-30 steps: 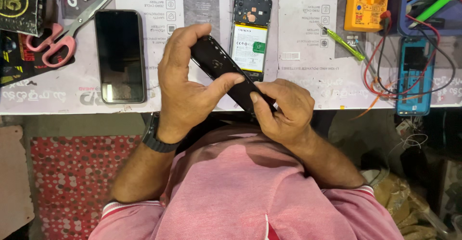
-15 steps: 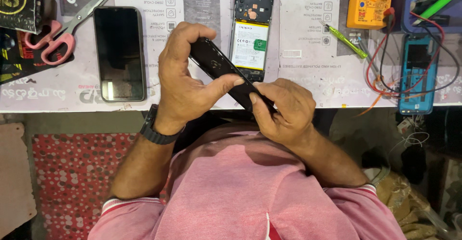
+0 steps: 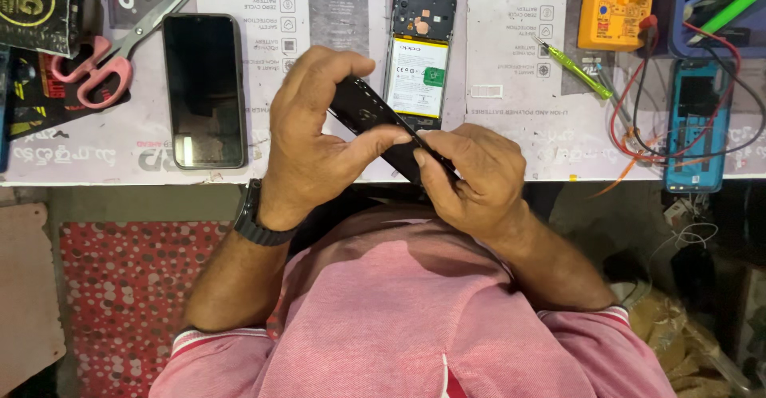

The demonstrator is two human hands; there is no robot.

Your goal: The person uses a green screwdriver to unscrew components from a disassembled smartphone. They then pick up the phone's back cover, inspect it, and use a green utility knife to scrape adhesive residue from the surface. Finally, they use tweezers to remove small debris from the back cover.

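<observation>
Both of my hands hold a black phone part (image 3: pixel 369 116), a slim dark panel tilted from upper left to lower right above the bench's front edge. My left hand (image 3: pixel 315 138) wraps its upper end, with the thumb pressed along the panel's side. My right hand (image 3: pixel 471 176) grips the lower end, fingertips on its edge. Just behind them an opened phone (image 3: pixel 418 55) lies face down, its back off and a white and yellow battery showing.
A black phone (image 3: pixel 204 91) lies screen up at the left, with pink-handled scissors (image 3: pixel 108 59) beyond it. An orange multimeter (image 3: pixel 616 7), a green screwdriver (image 3: pixel 576 72) and a blue opened phone (image 3: pixel 696 122) with red and black leads lie at the right.
My hands and the black panel have hardly moved; the left thumb has shifted slightly along the panel's edge.
</observation>
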